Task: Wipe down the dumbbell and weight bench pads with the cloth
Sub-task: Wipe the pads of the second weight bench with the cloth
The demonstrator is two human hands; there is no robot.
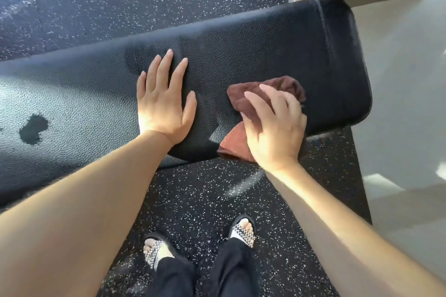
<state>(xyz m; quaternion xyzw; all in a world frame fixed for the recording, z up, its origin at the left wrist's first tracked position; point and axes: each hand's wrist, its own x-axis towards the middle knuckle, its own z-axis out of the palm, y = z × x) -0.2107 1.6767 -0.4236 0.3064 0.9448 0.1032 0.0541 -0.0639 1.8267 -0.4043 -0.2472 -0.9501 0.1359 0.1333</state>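
Right hand [275, 125] presses the cloth [265, 94] near the bench's [241, 43] right end, left hand [164, 101] flat and empty beside it; judging by the wet patch [32, 128] leftward, wiping looks unfinished, no dumbbell visible.

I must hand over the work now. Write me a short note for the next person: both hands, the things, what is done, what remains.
Left hand: flat and open on the bench pad, holding nothing.
Right hand: pressing the brown cloth on the pad near its right end, at the front edge.
Done: cannot tell for sure; wiping is under way here.
Left: a dark spot on the pad's left part; the dumbbell is not in view.
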